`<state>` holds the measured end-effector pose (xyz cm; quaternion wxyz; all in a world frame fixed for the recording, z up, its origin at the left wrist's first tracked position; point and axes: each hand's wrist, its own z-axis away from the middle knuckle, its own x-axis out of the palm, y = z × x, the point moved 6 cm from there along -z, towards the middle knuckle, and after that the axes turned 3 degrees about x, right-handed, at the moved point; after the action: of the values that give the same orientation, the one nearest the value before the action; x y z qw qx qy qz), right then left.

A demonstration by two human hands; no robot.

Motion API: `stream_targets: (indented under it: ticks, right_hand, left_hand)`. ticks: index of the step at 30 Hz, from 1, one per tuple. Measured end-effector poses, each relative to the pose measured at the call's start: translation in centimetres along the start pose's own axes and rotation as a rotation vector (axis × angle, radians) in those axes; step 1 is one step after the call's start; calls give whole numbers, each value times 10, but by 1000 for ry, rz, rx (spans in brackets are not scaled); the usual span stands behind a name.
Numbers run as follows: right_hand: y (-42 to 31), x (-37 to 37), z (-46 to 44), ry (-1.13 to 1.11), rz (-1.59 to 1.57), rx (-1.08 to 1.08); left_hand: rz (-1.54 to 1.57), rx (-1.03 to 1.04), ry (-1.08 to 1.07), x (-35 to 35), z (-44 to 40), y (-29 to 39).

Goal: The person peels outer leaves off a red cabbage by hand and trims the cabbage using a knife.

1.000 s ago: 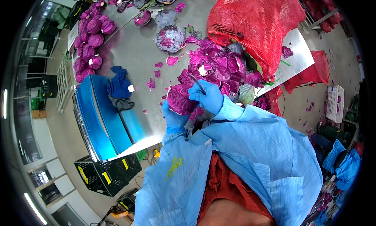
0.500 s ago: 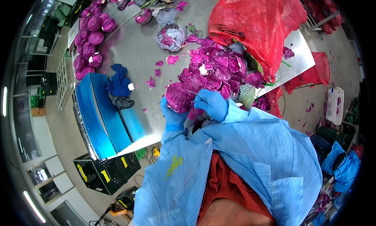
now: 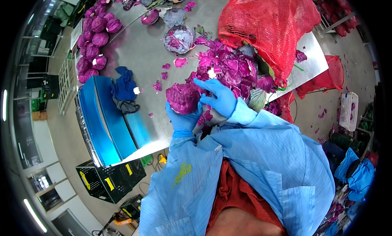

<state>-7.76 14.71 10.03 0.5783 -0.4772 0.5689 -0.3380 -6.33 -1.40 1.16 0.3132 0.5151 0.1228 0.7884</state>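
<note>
My left hand, in a blue glove, cups a red cabbage from below, its fingers curled round the sides. Close against the cabbage's right side is my gloved right hand. Its forefinger reaches toward the top of the head and its thumb lies lower, near the left fingertips. Whatever sits between those right fingers is hidden. Just beyond both hands lies a heap of loose purple leaves. Farther up the metal table rests a dull, whole red cabbage.
Trimmed cabbages line the table's left edge. A blue bin and a dark blue cloth are at left. A red mesh bag covers the far right. Black crates stand below on the floor.
The cabbage in my left hand has shifted slightly left and turned. My right fingers have moved up and stretched out; the thin tool seen at them earlier no longer shows clearly.
</note>
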Motion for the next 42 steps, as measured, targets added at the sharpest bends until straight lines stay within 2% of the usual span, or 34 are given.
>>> stream_targets:
  ticks: [3,4,7,10,16,25,28,30,31,33,34,35,37,38,41,42]
  right_hand:
    - [11,24,2,-26,-249,48]
    - [13,26,4,25,-331,133]
    - [25,36,4,-56,-614,390]
    - [29,31,-1,-12,-707,415]
    - [37,23,-4,-84,-739,432]
    - [6,14,8,-123,-439,260]
    - [-3,14,12,-89,-294,49]
    - [-22,22,22,-196,-326,-136]
    - [-32,26,28,-252,-344,-226]
    - [-28,33,29,-254,-291,-262]
    - [-22,29,27,-191,-367,-161]
    - [-17,26,26,-133,-446,-58]
    - [-9,6,15,-40,-159,64]
    - [2,5,10,-6,-120,50]
    - [35,17,2,36,-116,41]
    - [38,22,0,37,-139,45]
  left_hand:
    - [255,-202,-48,18,10,-1]
    - [250,-198,-3,22,12,0]
    - [243,-201,87,23,15,-2]
    - [255,-225,79,16,14,-6]
    - [165,-201,61,18,15,-7]
    - [184,-197,59,10,8,-6]
    - [160,-153,37,8,7,-4]
    - [104,-68,55,6,1,-1]
    - [193,-140,17,5,4,-4]
    - [365,-291,-76,9,5,-5]
    - [276,-199,-18,9,3,-1]
    - [349,-235,-27,10,5,-2]
    - [498,-294,-42,9,8,1]
    - [574,-324,-47,9,11,1]
    - [447,-267,-66,4,10,-1]
    - [378,-192,-50,2,9,1]
